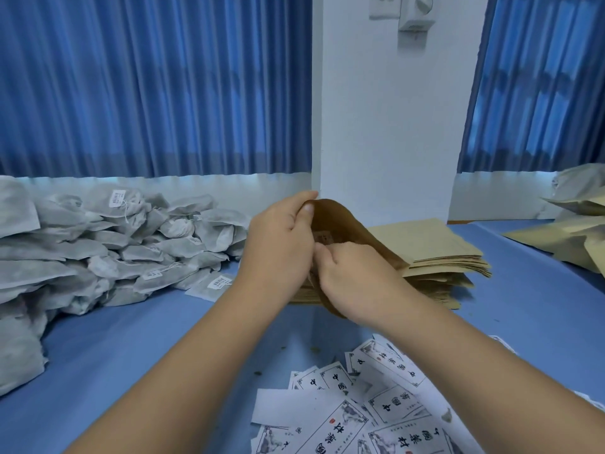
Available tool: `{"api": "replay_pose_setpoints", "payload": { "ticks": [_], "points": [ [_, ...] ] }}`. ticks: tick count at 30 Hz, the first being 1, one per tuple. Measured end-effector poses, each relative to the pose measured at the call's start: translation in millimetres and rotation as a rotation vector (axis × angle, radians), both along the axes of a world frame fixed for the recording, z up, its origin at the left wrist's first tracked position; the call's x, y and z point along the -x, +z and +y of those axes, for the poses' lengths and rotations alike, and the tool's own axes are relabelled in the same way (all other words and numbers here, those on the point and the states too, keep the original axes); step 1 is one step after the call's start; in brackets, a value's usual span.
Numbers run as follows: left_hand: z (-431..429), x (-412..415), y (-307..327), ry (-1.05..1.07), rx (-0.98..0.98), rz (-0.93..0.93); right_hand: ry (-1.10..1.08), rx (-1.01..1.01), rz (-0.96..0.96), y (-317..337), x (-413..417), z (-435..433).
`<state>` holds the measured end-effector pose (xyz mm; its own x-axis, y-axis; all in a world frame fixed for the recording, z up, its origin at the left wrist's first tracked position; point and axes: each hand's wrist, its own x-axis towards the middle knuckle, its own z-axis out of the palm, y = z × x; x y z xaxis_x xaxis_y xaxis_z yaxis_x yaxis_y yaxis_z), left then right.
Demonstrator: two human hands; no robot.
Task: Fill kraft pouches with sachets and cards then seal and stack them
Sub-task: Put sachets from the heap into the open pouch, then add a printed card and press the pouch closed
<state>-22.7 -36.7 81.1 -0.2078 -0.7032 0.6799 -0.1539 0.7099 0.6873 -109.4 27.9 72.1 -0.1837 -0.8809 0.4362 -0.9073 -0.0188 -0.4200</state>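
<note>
Spreading the mouth of the kraft pouch (343, 221) wide and pushing contents fully down, clear of the seal line: advised. Pouch raised over the pouch stack (435, 250), between both hands. Upper lip pinched by left hand (278, 240); right hand (350, 276) curled at mouth, object of grip: cannot tell. Heaped at left, sachets (131, 244); nearest, cards (376, 404) scattered on counter (163, 339).

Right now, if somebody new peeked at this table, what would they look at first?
Probably the middle, where the left hand and right hand both grip a kraft pouch above the blue table. Next comes the big heap of grey sachets on the left. Printed cards lie scattered at the near edge, and a stack of flat kraft pouches sits behind the hands.
</note>
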Motion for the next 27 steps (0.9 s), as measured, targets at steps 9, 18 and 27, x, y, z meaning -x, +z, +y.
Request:
{"api": "replay_pose_setpoints", "payload": {
  "ticks": [9,18,27],
  "points": [
    [-1.3,-1.3,1.7,-0.052,-0.06,0.042,0.1,-0.176,-0.043,-5.6,7.7,-27.7],
    [-6.9,-6.4,-0.4,-0.049,-0.007,-0.037,0.3,0.289,0.221,-45.9,10.6,50.7],
    [-4.1,-9.3,-1.1,-0.089,-0.036,-0.076,0.221,-0.183,0.317,-87.5,-12.7,57.2]
  ]
}}
